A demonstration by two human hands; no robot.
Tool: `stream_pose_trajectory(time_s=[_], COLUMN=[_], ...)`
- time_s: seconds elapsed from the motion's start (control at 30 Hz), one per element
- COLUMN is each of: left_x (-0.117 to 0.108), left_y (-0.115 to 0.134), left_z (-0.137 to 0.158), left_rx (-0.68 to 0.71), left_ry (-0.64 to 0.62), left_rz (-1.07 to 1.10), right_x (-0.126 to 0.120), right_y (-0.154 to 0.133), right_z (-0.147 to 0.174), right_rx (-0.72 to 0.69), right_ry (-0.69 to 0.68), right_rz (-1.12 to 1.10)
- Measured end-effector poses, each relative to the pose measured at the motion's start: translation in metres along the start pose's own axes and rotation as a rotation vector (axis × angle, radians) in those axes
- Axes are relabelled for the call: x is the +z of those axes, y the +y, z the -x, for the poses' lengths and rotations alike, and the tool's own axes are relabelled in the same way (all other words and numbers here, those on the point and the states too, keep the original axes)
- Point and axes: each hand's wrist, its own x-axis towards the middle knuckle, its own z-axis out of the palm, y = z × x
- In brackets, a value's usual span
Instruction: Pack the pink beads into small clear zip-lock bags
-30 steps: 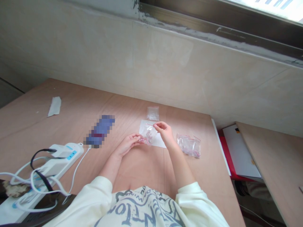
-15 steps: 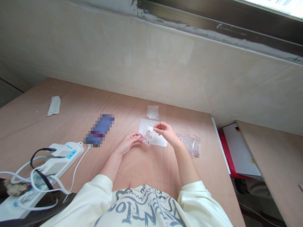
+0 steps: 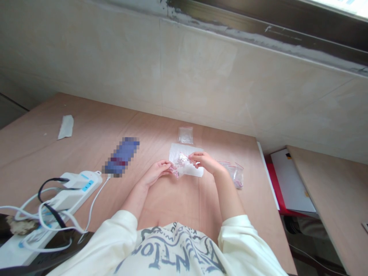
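Observation:
A small clear zip bag [image 3: 180, 161] with small pink pieces inside is stretched between my two hands, above the near part of a white sheet of paper [image 3: 195, 168]. My left hand [image 3: 159, 170] pinches its lower left end, where the pink pieces gather. At the upper right, the fingers of my right hand [image 3: 204, 161] are closed on the bag's red-lined edge. To the right of my right forearm lie several similar clear bags [image 3: 237, 177] with pink contents, partly hidden by the arm. Beyond the paper is another clear bag [image 3: 185, 135], its contents too faint to tell.
On the left side of the wooden table [image 3: 100, 126] are a blurred-out phone [image 3: 122, 157] on a white cable, a white power strip [image 3: 77, 191] with plugs, and a scrap of white paper [image 3: 66, 127]. A wall stands behind. Papers [image 3: 290, 184] sit in a gap at the right.
My right hand has shifted slightly right and down, tilting the bag's red-lined edge. My left hand stays in nearly the same place, still pinching the bag.

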Motion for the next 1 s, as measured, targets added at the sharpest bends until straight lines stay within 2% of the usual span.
stream_pose_trajectory(time_s=[0.37,0.6,0.67,0.77,0.8,0.83,0.9,0.93,1.0], left_x=[-0.001,-0.003,-0.006,-0.006,-0.004,0.0,0.009,0.014,0.022], left_y=[-0.003,-0.003,0.0,0.009,0.012,0.014,0.015,0.013,0.009], left_z=[-0.003,-0.004,-0.001,0.007,0.011,0.014,0.019,0.02,0.02], left_rx=[-0.028,-0.033,0.029,0.258,0.307,0.312,0.241,0.215,0.153], left_ry=[0.011,0.009,0.107,0.364,0.387,0.328,0.086,0.009,-0.047], left_rz=[-0.017,-0.117,-0.27,-0.535,-0.592,-0.63,-0.679,-0.713,-0.765], right_x=[0.001,0.004,0.009,0.024,0.03,0.037,0.051,0.056,0.064], right_y=[0.0,0.007,0.01,0.017,0.019,0.022,0.027,0.029,0.033], right_z=[0.005,0.002,0.004,0.014,0.018,0.022,0.029,0.032,0.036], right_rx=[0.017,0.003,0.008,0.01,-0.001,-0.014,-0.03,-0.031,-0.023], right_ry=[-0.19,-0.192,-0.167,-0.098,-0.066,-0.037,0.011,0.03,0.053], right_rz=[0.017,0.006,-0.014,-0.054,-0.067,-0.079,-0.096,-0.102,-0.108])
